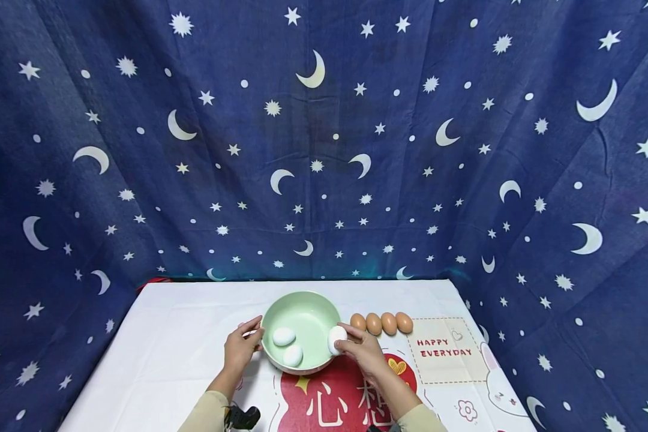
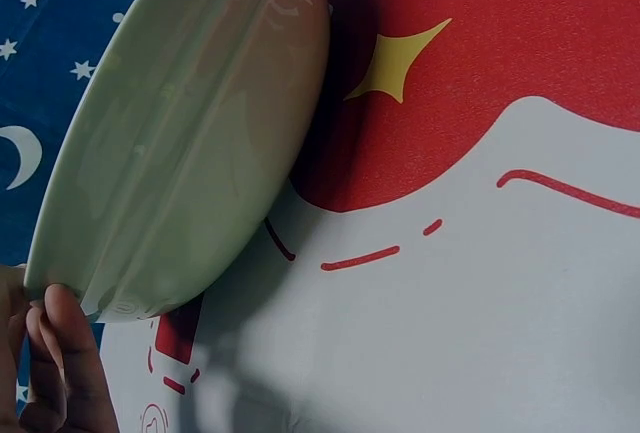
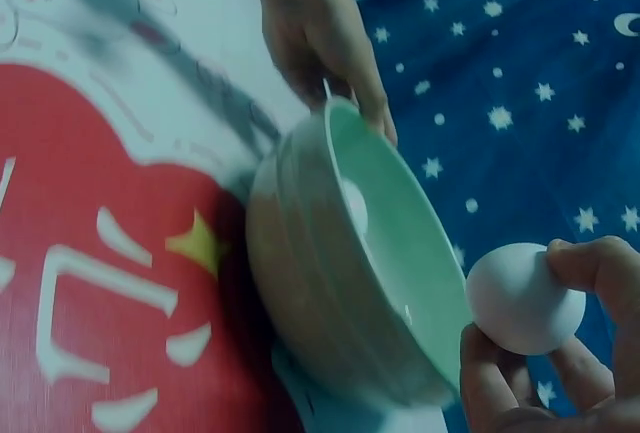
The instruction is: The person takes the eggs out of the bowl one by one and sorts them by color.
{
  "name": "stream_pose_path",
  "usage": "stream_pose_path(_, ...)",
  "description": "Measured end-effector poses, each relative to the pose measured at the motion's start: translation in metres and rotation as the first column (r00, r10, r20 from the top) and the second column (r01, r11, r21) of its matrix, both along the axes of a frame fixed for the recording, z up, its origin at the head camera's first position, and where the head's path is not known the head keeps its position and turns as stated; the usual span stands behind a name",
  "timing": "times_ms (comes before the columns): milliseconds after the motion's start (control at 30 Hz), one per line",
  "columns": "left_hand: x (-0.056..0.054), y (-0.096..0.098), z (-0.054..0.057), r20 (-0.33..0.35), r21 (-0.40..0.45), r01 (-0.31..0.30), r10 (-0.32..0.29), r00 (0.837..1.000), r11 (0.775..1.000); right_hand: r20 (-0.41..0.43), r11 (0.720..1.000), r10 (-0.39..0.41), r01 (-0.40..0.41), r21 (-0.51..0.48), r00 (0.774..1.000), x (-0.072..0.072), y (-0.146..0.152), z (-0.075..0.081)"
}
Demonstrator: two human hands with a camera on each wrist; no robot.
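Note:
A pale green bowl (image 1: 308, 312) stands on the table, with two white eggs, one egg (image 1: 284, 336) behind the other egg (image 1: 293, 355), lying in its left part. My left hand (image 1: 242, 343) grips the bowl's left rim; in the left wrist view its fingers (image 2: 78, 353) pinch the rim. Between thumb and fingers, my right hand (image 1: 366, 353) holds a third white egg (image 3: 525, 298) at the bowl's right rim. From the right wrist view, the bowl's wall (image 3: 310, 283) is beside that egg, and one of the eggs inside shows only partly.
Several brown eggs (image 1: 381, 323) lie in a row on the table to the right of the bowl. A white tablecloth (image 1: 194, 336) with red prints covers the table. Behind and at the sides hangs a dark blue curtain (image 1: 324, 150) with stars and moons.

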State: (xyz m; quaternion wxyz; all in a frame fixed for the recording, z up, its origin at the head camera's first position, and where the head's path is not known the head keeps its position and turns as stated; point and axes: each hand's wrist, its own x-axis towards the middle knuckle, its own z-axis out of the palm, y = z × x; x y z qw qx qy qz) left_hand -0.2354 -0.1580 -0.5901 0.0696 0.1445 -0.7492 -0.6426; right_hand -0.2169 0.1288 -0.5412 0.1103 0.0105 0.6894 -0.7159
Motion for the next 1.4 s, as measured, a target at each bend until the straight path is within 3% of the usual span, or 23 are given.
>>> stream_pose_path(400,0.0,0.001,0.001,0.015,-0.014,-0.01,0.01,1.0,1.0,0.057,0.984,-0.179,0.178,0.032,0.982,0.007,0.06,-0.01)
stream_pose_path(467,0.0,0.001,0.001,0.02,-0.018,-0.008,0.008,1.0,1.0,0.05,0.978,-0.202,0.198,0.072,0.978,0.007,0.068,-0.013)
stream_pose_path(667,-0.001,0.001,0.0,0.018,-0.014,-0.003,0.003,1.0,1.0,0.07,0.948,-0.237,0.216,0.233,0.969,0.007,0.087,-0.026)
stream_pose_path(800,-0.001,0.0,0.0,0.011,-0.003,-0.006,0.006,1.0,1.0,0.09,0.934,-0.248,0.214,0.285,0.964,0.004,0.096,-0.036)
stream_pose_path(1200,-0.001,0.0,-0.001,0.009,-0.011,-0.007,0.007,1.0,1.0,0.117,0.924,-0.275,0.229,0.305,0.954,-0.006,0.1,-0.066)
stream_pose_path(1400,-0.001,0.0,-0.002,0.015,-0.019,-0.008,0.008,1.0,1.0,0.097,0.906,-0.309,0.262,0.331,0.946,-0.01,0.099,-0.074)
